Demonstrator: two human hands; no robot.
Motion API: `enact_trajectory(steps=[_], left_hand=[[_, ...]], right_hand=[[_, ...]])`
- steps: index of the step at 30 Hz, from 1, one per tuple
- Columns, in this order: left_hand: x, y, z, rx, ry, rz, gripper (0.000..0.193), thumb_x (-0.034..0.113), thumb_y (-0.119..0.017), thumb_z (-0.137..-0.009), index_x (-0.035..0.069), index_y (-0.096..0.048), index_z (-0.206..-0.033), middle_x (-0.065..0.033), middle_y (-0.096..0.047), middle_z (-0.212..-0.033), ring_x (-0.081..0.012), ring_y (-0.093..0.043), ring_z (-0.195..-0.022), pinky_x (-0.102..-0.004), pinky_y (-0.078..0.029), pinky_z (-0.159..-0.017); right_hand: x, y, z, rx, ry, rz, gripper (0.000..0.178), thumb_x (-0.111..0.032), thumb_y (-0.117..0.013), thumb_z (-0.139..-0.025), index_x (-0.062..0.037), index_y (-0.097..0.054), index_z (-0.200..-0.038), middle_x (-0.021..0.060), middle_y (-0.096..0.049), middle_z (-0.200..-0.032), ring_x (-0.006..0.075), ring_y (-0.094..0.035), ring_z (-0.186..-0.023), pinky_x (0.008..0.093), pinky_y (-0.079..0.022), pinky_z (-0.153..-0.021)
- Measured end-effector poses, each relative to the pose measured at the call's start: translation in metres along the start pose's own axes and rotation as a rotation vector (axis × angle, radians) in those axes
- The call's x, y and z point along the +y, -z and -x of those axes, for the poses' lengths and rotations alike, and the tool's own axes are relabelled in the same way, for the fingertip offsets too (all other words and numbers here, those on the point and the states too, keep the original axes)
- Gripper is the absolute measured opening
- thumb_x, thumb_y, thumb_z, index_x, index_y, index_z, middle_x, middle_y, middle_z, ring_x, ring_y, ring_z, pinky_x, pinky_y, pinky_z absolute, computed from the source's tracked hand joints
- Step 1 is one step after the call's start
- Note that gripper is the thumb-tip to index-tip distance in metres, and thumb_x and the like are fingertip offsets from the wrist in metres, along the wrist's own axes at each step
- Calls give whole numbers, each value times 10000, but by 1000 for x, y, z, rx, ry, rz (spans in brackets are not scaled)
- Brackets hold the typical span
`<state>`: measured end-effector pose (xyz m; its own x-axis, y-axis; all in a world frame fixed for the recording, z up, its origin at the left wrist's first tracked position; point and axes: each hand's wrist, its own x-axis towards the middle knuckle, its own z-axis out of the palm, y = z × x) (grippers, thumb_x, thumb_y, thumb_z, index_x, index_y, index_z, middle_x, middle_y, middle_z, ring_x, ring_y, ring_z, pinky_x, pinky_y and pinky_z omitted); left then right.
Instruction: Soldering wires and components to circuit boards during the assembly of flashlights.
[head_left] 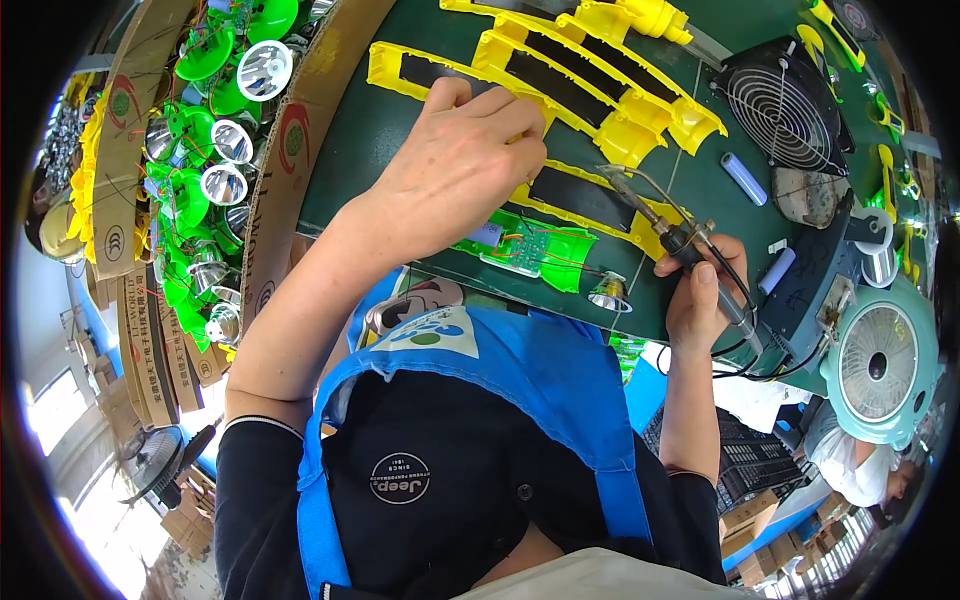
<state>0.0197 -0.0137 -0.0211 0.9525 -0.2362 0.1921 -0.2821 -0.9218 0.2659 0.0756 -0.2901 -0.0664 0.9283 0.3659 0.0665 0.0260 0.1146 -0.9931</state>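
My right hand (704, 300) is wrapped round a soldering iron (682, 245), whose tip points up and left over a yellow plastic casing (645, 238) with a dark inner strip. My left hand (465, 165) reaches over the same casings with curled fingers; whatever lies between the fingertips is hidden. Just below it lies a green lamp shell (563, 262) with a green circuit board (518, 247), red wires and a purple battery cell (487, 234). Wires link it to a silver reflector (610, 292) at the table's front edge. More yellow casings (570, 85) lie in a row beyond my hands.
At left stands a cardboard box (283, 150) filled with green lamp parts and reflectors (265, 70). Toward the right are a black fan with a wire guard (785, 110), loose battery cells (743, 178), a soldering station (822, 285) and a teal fan (880, 362). Another person (850, 460) is farther right.
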Motion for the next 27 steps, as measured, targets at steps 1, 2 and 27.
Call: enact_trajectory(steps=[1, 2, 27], left_hand=[[1, 0, 0, -2, -2, 12, 74, 88, -689, -765, 91, -623, -798, -19, -566, -968, -184, -549, -936, -370, -346, -860], [1, 3, -1, -23, 7, 27, 67, 89, -692, -764, 95, -632, -793, -20, -567, -975, -184, -550, -939, -370, -346, -862], [59, -36, 2, 248, 109, 124, 147, 16, -700, -737, 65, -628, -855, -73, -613, -840, -255, -581, -833, -370, -421, -768]], right_hand=[[0, 2, 0, -10, 16, 1, 404, -320, -636, -885, 26, -489, -1031, 173, -621, -790, 220, -612, -690, 323, -502, -679], [1, 4, 0, -2, 17, 2, 404, -320, -636, -885, 26, -489, -1031, 173, -621, -790, 220, -612, -690, 323, -502, -679], [7, -26, 14, 71, 57, -508, 327, -317, -518, -975, -33, -438, -1117, 145, -587, -934, 213, -552, -856, 412, -419, -896]])
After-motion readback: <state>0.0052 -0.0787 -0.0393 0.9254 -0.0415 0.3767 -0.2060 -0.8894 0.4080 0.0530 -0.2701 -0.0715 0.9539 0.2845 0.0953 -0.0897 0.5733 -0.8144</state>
